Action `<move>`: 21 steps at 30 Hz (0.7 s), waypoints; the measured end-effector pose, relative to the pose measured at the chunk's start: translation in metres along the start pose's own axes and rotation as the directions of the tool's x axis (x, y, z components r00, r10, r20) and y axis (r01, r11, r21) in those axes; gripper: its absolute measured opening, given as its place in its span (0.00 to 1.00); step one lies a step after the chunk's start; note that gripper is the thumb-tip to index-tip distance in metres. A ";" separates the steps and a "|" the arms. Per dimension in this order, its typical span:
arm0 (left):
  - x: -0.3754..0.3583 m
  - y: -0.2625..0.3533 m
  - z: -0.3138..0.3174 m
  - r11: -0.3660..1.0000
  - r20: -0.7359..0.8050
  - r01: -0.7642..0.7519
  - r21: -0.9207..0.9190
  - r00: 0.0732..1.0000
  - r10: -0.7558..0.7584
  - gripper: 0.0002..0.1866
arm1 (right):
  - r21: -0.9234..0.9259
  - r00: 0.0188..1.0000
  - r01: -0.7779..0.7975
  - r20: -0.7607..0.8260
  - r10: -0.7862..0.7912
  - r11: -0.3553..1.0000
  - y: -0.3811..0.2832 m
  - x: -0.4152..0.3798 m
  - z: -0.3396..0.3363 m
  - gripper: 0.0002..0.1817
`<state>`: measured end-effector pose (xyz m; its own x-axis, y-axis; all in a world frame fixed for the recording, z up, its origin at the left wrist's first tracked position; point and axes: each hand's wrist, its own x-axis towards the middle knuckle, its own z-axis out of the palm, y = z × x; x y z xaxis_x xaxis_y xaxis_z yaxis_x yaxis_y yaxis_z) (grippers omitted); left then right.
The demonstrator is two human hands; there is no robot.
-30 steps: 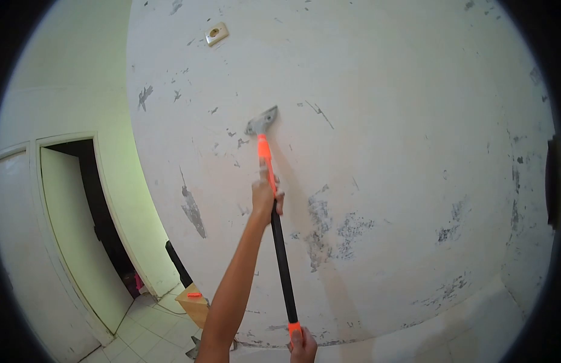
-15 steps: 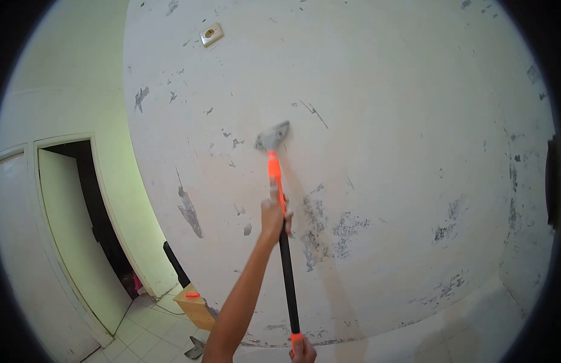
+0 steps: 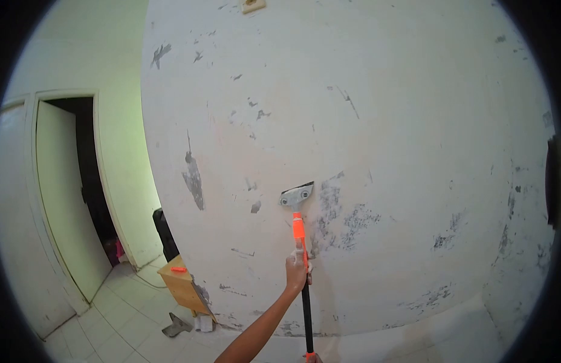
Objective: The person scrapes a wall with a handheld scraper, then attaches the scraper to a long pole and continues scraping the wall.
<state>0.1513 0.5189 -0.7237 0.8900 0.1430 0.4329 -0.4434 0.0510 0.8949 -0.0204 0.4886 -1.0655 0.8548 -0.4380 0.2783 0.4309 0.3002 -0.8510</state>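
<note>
A long-handled scraper (image 3: 308,314) has a grey head, orange grips and a black shaft. Its head meets the white wall (image 3: 413,133), left of a patch of dark marks. My left hand (image 3: 298,270) is wrapped round the upper orange grip, thumb along it. Lower down, at the bottom edge of the view, my right hand (image 3: 315,358) is closed on the orange end of the handle and is mostly cut off by the frame.
At the left, a door (image 3: 66,199) stands ajar. A wooden box (image 3: 185,290) with a small orange object (image 3: 178,269) stands by the wall's corner, near a grey piece (image 3: 177,325) on the tiled floor. A socket (image 3: 253,5) is at the top.
The scraper head has moved down the wall, with both hands lower too. The view has shifted, so the wall socket now sits at the top edge.
</note>
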 end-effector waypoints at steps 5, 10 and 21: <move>-0.001 0.001 -0.002 1.000 0.013 0.006 -0.028 1.000 -0.006 0.36 | -0.053 0.996 0.088 -0.028 -0.089 0.995 -0.005 0.008 -0.008 0.20; 0.025 0.037 -0.001 0.997 -0.002 -0.024 -0.067 1.000 0.024 0.34 | -0.030 0.997 0.069 0.034 -0.067 0.997 -0.028 0.027 0.013 0.20; 0.015 0.029 -0.005 0.999 -0.029 -0.002 -0.038 1.000 0.000 0.35 | 0.025 0.998 0.033 0.051 -0.034 0.999 -0.007 0.014 0.009 0.21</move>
<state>0.1516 0.5277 -0.6921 0.8863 0.1720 0.4299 -0.4485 0.0882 0.8894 -0.0092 0.4880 -1.0516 0.8533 -0.4043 0.3292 0.4656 0.3067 -0.8301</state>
